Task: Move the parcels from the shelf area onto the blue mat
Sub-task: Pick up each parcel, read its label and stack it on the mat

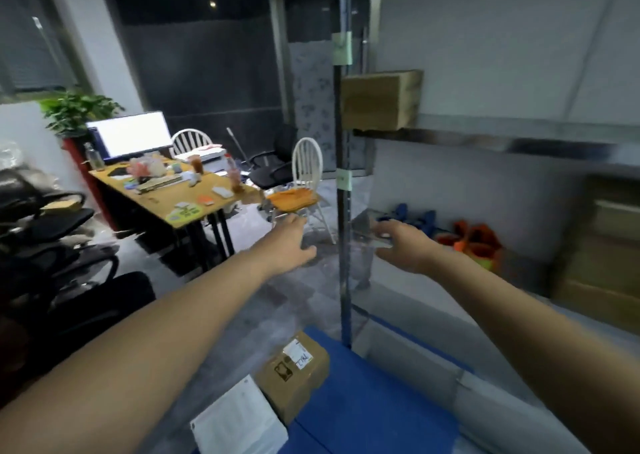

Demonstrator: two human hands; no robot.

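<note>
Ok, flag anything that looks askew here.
The brown parcel lies skewed across the mat's left edge, partly on the floor; the white parcel beside it seems mostly off the mat.

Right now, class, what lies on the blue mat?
A brown parcel and a white packet overlap the left edge of the blue mat; the mat beneath them is hidden.

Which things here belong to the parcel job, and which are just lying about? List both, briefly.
Job: blue mat; brown parcel at its left edge; white parcel beside that; cardboard box on the upper shelf; stacked boxes lower right; left hand and right hand, both empty.

Lying about: desk; monitor; white chair; potted plant; orange items; blue items.
</note>
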